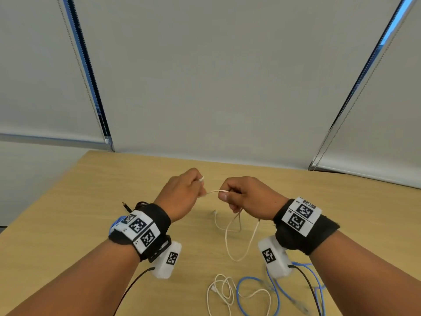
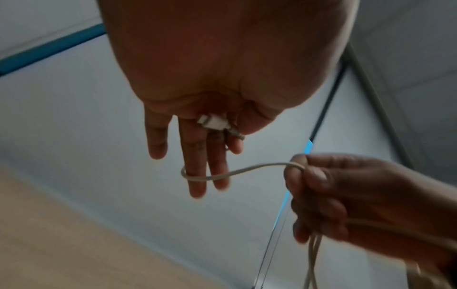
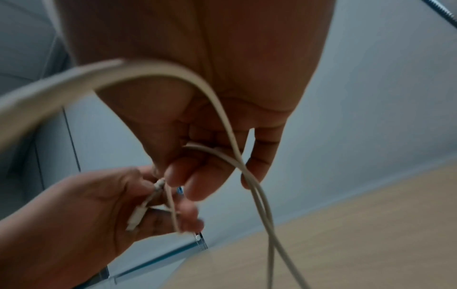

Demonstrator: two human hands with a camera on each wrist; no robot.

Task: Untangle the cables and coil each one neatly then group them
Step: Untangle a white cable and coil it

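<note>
A cream-white cable point(image 1: 216, 191) spans between my two raised hands above the wooden table point(image 1: 75, 201). My left hand point(image 1: 182, 192) pins its white plug point(image 2: 213, 122) under the thumb, and the cable runs once round two straight fingers point(image 2: 195, 156). My right hand point(image 1: 243, 197) pinches the cable a short way along, fingers curled round it point(image 3: 197, 176). The rest of the cable point(image 3: 257, 191) hangs from that hand in long loops down to the table point(image 1: 237, 258).
A second white cable point(image 1: 223, 290) lies loosely looped near the front edge, with a blue cable point(image 1: 273, 290) tangled beside it on the right. A black cable point(image 1: 136, 205) lies behind my left wrist. Grey blinds hang behind the table.
</note>
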